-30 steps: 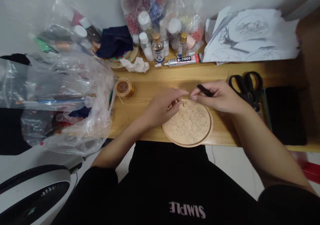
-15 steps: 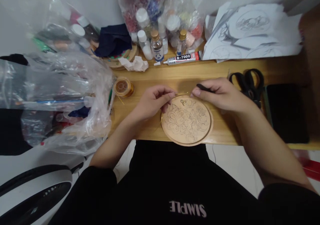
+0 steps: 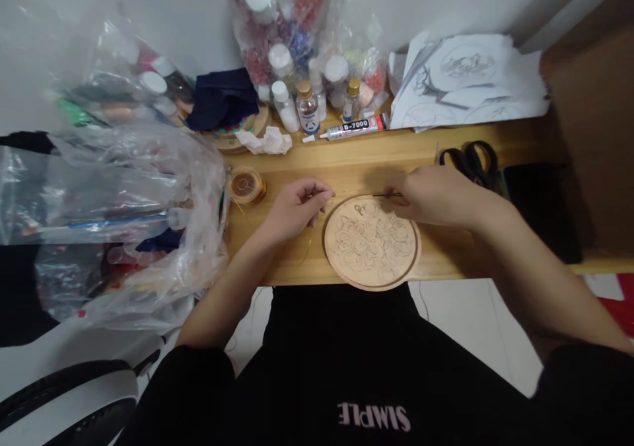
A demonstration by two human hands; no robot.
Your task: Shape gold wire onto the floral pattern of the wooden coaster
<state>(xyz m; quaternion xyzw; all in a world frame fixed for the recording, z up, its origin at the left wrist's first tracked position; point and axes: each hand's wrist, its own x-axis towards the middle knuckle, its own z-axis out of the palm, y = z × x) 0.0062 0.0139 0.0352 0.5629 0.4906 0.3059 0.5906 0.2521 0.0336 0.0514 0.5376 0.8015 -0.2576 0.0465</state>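
Note:
A round wooden board (image 3: 374,287) with a floral line drawing lies at the table's front edge. Small gold wire curls (image 3: 359,209) sit near its top. Left of the board, my left hand (image 3: 301,207) is closed in a pinch on thin gold wire (image 3: 310,244), which trails down below the fingers. My right hand (image 3: 426,193) is over the board's upper right edge, palm down, closed round a slim black tool. The tool's dark tip (image 3: 384,195) points left; its kind cannot be made out. A spool of gold wire (image 3: 246,185) stands left of my left hand.
Black-handled scissors (image 3: 470,162) and a dark flat tablet (image 3: 539,208) lie at right. Behind are a glue tube (image 3: 355,127), small bottles (image 3: 308,112), crumpled tissue (image 3: 266,141) and paper drawings (image 3: 465,79). Plastic bags (image 3: 193,221) crowd the left.
My right hand has turned palm down and moved slightly right, bringing the black tool's tip to point left. My left hand has drawn left, off the board's edge. The view has shifted a little.

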